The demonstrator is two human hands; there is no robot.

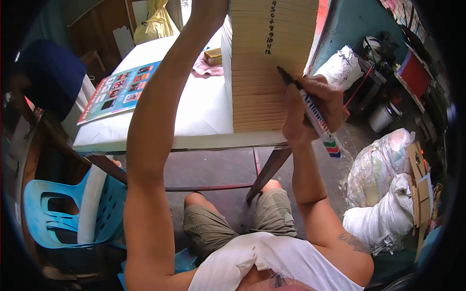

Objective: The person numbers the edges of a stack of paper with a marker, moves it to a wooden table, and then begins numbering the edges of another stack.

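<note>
Marker sat in the right hand, its fingers grasping the barrel, the dark tip aimed toward 11 o'clock over the sheet. Whether the tip touched could not be told. The sheet lay on the tabletop, between 12 and 1 o'clock in the view, ruled crosswise and bearing black numerals in a column that ended at 12, just above the tip. The left arm extended toward 12 o'clock; the left hand was beyond the top edge, so its fingers' state could not be told. At 9 o'clock from the sheet, a block rested on a pink cloth; a poster lay at 10 o'clock in the view.
</note>
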